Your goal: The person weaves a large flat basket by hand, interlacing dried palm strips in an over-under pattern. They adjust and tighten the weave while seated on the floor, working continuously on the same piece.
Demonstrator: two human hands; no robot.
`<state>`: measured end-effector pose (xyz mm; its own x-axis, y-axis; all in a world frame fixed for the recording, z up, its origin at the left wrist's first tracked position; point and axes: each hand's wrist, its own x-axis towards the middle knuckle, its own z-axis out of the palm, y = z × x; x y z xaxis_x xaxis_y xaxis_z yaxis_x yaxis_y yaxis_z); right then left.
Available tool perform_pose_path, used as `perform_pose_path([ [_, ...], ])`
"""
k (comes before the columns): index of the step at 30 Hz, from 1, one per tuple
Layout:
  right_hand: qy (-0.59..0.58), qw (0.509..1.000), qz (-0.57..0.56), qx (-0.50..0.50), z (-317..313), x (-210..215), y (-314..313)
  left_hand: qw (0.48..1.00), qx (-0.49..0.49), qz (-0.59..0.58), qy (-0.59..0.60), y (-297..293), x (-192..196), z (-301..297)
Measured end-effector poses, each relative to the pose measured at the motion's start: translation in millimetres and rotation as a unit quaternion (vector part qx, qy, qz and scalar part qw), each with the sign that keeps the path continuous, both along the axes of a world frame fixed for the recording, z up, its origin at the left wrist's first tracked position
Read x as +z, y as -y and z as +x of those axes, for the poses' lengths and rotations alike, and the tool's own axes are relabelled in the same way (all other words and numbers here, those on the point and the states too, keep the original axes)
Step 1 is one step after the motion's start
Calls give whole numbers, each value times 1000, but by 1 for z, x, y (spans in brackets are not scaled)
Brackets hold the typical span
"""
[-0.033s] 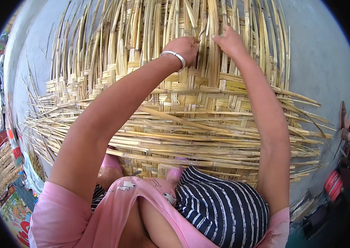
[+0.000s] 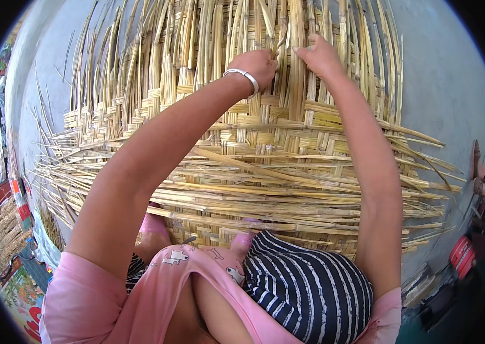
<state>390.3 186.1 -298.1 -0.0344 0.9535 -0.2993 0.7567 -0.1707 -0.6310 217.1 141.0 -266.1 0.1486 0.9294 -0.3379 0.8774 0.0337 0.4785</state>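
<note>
A large mat (image 2: pixel 264 137) of split yellow reeds lies on the ground, its middle woven crosswise. Long reed strips (image 2: pixel 208 34) run away from me at its far side. My left hand (image 2: pixel 254 67) is closed around a reed strip (image 2: pixel 281 39) that looks bent or twisted, just left of the middle. To its right, my right hand (image 2: pixel 321 59) grips among the upright reeds, its thumb against a broad reed strip (image 2: pixel 296 69). Its other fingers are partly hidden. Between my hands and my body, many loose reeds (image 2: pixel 265 192) lie crosswise on the mat.
Both of my feet, in pink footwear (image 2: pixel 153 223), are on the near part of the mat. Grey floor (image 2: pixel 437 74) borders it. A person's sandalled feet (image 2: pixel 479 172) show at the right, above a red container (image 2: pixel 461 256). Straw-like bundles (image 2: pixel 4 229) lie at the left.
</note>
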Motion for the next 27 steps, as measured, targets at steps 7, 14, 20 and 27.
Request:
perform_pose_path([
  [7,-320,942,-98,-34,9,35,14,994,-25,-105,7,-39,-19,1],
  [14,-295,954,-52,-2,17,48,24,972,23,-114,205,-30,-18,-5],
  [20,-385,921,-62,-15,24,52,38,998,15,-54,32,-31,-5,24],
  [27,-415,909,-50,-13,27,62,47,962,52,7,269,-66,-67,-8],
])
